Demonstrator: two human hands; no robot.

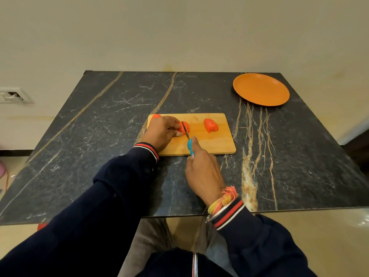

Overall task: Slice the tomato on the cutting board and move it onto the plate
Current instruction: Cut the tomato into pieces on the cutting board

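Tomato on cutting board (207, 140), frame centre, under the knife (187, 136).
Left hand (159, 131) pins tomato piece (183, 126); right hand (201, 166) grips knife handle. Second piece (210, 125) lies apart, right. Plate (261, 89) upper right. Left fingertips partly hidden.

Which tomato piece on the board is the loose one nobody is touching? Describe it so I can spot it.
Start at the wooden cutting board near the middle of the dark marble table. The loose tomato piece lies alone on the board's far right part. Unlike the piece under the knife, held by the left hand, nothing touches it.
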